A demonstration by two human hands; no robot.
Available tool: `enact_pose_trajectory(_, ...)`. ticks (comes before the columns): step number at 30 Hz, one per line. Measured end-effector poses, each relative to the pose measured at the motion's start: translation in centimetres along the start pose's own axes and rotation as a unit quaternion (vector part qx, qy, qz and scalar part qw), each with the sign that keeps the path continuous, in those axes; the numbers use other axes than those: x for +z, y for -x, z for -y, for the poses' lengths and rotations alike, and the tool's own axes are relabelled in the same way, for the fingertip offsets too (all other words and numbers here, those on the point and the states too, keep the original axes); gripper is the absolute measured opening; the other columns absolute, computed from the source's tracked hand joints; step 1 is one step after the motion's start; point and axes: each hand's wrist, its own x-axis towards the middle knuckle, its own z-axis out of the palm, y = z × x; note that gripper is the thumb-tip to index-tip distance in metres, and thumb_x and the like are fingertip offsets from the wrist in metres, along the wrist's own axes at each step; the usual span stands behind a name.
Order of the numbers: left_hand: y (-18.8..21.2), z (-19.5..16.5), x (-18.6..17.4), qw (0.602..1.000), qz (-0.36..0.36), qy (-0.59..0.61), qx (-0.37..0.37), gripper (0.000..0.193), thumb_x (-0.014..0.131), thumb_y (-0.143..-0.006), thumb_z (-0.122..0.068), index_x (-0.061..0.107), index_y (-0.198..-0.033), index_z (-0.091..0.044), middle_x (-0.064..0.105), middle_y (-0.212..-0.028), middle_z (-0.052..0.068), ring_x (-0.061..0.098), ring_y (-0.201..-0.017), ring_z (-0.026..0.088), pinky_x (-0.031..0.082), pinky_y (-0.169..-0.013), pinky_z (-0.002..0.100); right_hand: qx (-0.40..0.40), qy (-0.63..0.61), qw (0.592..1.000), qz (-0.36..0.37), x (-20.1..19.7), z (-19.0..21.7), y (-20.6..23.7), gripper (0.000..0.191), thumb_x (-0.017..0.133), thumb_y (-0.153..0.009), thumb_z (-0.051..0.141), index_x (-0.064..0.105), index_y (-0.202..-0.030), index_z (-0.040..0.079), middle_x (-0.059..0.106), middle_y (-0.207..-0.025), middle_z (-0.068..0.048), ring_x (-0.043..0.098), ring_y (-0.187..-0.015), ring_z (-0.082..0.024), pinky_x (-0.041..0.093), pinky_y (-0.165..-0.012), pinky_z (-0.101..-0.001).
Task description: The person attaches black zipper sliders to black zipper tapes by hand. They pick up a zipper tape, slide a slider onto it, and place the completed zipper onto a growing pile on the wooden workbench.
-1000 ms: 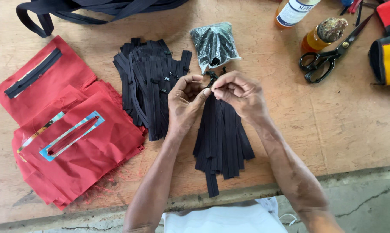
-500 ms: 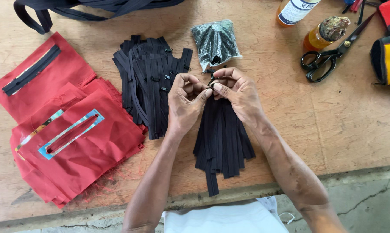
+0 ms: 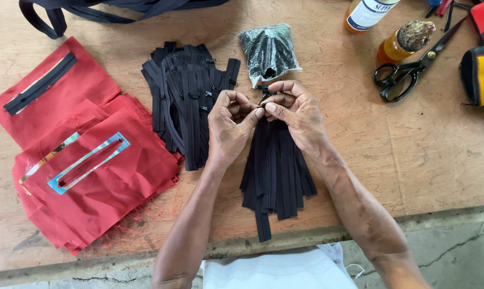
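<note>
Both hands meet over the top end of a bundle of black zipper tapes (image 3: 277, 171) lying lengthwise on the table, pointing toward the near edge. Left hand (image 3: 228, 126): fingers curled in, thumb and forefinger pinched on the tape end. Right hand (image 3: 295, 115): closed in a pinch too, on a small dark piece against that end, probably a slider; too small to be sure.

Step in hand, as I judge it: fitting a slider onto one tape. Next move would call for holding both tape halves level and steady so the slider feeds on evenly.

Just beyond the hands, a clear bag of small black parts (image 3: 269, 51). Left of the hands, a second pile of zippers (image 3: 186, 99) with pulls showing. Further left, red fabric pieces (image 3: 92, 171), one with a slot framed by a blue-edged template (image 3: 87, 162), one with a zipper already sewn in.

Surface: worn wooden table (image 3: 359, 160), scuffed, red thread scraps near the edge. Far right: scissors (image 3: 408, 75), an amber bottle (image 3: 405, 40), a yellow-and-red item at the frame edge. Black straps (image 3: 92, 8) along the top. Concrete floor below.
</note>
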Motion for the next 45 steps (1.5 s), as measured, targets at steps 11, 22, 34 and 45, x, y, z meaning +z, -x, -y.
enact_pose_trajectory(11,0.1,0.4,0.0,0.999,0.0,0.022,0.048,0.03,0.073,-0.094,0.002,0.07,-0.122,-0.003,0.075,-0.104,0.004,0.07,-0.091,0.007,0.062,-0.082,0.022,-0.147,0.135,0.98,0.028,-0.6,-0.5,0.5,0.018,0.075,-0.102,0.006,0.071,-0.119,0.004,0.075,-0.104,-0.009,0.072,-0.092,-0.014,0.064,-0.083,-0.0286)
enact_pose_trajectory(22,0.1,0.7,-0.1,0.994,-0.015,0.065,0.084,0.025,0.073,-0.095,0.006,0.073,-0.117,-0.006,0.075,-0.109,0.003,0.07,-0.1,0.007,0.06,-0.092,0.022,-0.025,0.087,0.995,0.037,-0.4,0.9,-0.1,0.028,0.073,-0.095,0.013,0.069,-0.121,0.005,0.074,-0.109,-0.007,0.069,-0.095,-0.011,0.061,-0.08,-0.0266)
enact_pose_trajectory(34,0.1,0.8,0.0,0.994,0.022,0.1,0.033,0.02,0.07,-0.095,0.004,0.074,-0.114,-0.003,0.075,-0.107,0.004,0.072,-0.096,0.009,0.064,-0.089,0.025,-0.018,0.179,0.977,0.112,-1.5,0.6,0.3,0.013,0.064,-0.105,0.018,0.065,-0.106,0.005,0.065,-0.097,0.0,0.06,-0.087,-0.006,0.053,-0.078,-0.0203)
enact_pose_trajectory(45,0.5,0.1,0.3,0.996,0.033,0.064,0.052,0.019,0.071,-0.096,0.004,0.075,-0.113,-0.003,0.077,-0.107,0.006,0.072,-0.1,0.01,0.062,-0.093,0.025,0.005,0.188,0.975,0.116,-2.1,0.2,0.3,0.008,0.064,-0.102,0.011,0.061,-0.105,0.005,0.055,-0.093,0.004,0.051,-0.083,-0.004,0.046,-0.072,-0.02)
